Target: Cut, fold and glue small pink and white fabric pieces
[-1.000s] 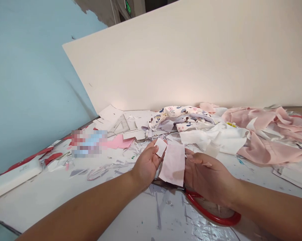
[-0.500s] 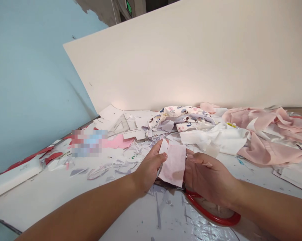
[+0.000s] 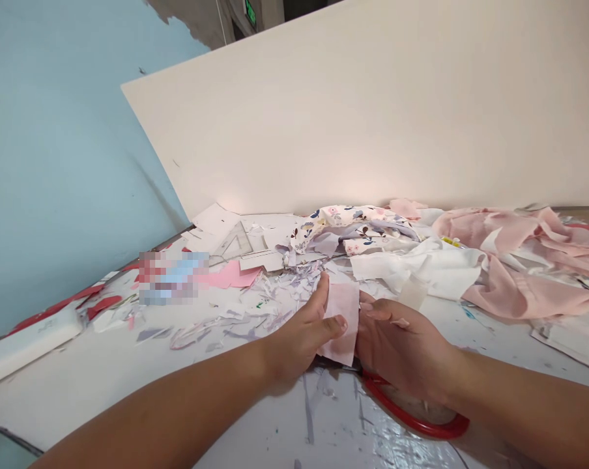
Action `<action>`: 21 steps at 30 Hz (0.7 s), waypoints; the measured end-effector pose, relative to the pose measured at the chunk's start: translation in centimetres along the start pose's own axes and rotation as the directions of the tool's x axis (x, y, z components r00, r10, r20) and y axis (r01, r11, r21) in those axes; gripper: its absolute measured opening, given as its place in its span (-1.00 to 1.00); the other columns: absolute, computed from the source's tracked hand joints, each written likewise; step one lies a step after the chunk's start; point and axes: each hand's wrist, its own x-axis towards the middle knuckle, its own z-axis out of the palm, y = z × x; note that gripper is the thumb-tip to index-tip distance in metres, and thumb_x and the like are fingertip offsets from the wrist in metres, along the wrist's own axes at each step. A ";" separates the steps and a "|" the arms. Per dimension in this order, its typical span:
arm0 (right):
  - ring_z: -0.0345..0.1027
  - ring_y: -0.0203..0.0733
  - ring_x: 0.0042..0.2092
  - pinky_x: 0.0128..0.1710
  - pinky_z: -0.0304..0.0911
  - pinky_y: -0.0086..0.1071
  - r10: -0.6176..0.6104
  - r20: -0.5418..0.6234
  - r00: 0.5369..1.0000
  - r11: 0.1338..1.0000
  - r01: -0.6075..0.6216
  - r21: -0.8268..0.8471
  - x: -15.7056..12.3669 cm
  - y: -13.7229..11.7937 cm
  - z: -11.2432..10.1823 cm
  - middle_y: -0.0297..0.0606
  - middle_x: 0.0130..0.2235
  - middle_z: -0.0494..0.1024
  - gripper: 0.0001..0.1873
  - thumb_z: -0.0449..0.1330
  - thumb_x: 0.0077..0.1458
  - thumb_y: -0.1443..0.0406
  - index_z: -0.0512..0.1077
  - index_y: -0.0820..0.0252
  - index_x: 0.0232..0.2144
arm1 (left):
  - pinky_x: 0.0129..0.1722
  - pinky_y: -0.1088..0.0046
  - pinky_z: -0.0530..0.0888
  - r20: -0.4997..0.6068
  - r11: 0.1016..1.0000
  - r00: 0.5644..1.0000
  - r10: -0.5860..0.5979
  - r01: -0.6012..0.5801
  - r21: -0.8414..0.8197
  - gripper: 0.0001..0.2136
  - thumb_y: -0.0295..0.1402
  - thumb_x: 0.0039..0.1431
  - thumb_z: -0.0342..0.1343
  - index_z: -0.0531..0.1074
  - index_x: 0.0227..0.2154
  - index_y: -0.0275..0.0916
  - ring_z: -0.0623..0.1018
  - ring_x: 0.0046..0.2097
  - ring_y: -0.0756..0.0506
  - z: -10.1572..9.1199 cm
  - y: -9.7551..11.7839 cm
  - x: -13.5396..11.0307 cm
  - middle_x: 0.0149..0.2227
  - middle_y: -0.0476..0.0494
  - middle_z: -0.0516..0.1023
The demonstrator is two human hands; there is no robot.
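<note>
A small pale pink piece of fabric (image 3: pixel 345 312) is held up between my two hands, above the tabletop. My left hand (image 3: pixel 307 332) grips it from the left, thumb lying across its front and index finger pointing up along its edge. At its right edge, my right hand (image 3: pixel 406 342) has the thumb near the border and the fingers curled behind, partly hidden. Scissors with red handles (image 3: pixel 421 426) lie under my right hand; the dark metal part shows just below the fabric, and most of the blades are covered.
Paper and cloth scraps (image 3: pixel 226 326) litter the white table (image 3: pixel 255 426). Behind are floral fabric (image 3: pixel 333 215), white cloth (image 3: pixel 421 267) and pink cloth (image 3: pixel 529 290). A clear triangular ruler (image 3: pixel 238 240) lies farther back. A large cream board (image 3: pixel 353 111) leans at the rear, beside a blue wall (image 3: pixel 70 130).
My left hand has slid right and its thumb reaches farther over the fabric. The narrow pale flap at the fabric's left side is out of sight. The right hand and scissors have barely moved.
</note>
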 end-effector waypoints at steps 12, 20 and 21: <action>0.43 -0.11 -0.29 -0.17 0.21 -0.24 0.020 -0.023 1.000 1.000 -0.019 0.020 0.2 -0.3 -0.2 -0.23 -0.29 0.57 -0.57 0.01 -0.09 0.34 0.32 0.13 -0.09 | 0.14 0.19 0.09 -0.012 0.997 1.000 0.005 -0.004 0.082 -0.19 -0.15 0.09 0.02 -0.44 0.22 -0.10 0.02 0.25 -0.22 -0.2 0.8 0.1 0.29 -0.18 -0.15; 0.42 -0.05 -0.21 -0.15 0.20 -0.18 0.185 -0.085 0.979 0.982 -0.187 -0.012 0.5 -1.6 -1.7 -0.14 -0.21 0.54 -0.53 0.00 -0.08 0.25 0.31 0.19 -0.06 | 0.11 0.24 0.16 -0.132 0.602 0.871 0.473 -0.210 0.770 -0.65 -0.31 0.11 -0.03 0.26 -0.01 -0.13 0.23 0.14 -0.14 -2.1 1.6 1.3 0.09 -0.15 0.27; 0.41 -0.04 -0.21 -0.15 0.20 -0.18 0.194 -0.064 0.979 0.980 -0.196 -0.021 0.5 -1.6 -1.8 -0.15 -0.21 0.54 -0.53 0.01 -0.09 0.25 0.32 0.19 -0.07 | 0.09 0.26 0.19 -0.065 0.484 0.859 0.508 -0.222 0.846 -0.68 -0.34 0.10 -0.03 0.30 -0.04 -0.14 0.26 0.10 -0.13 -2.1 1.8 1.3 0.06 -0.16 0.30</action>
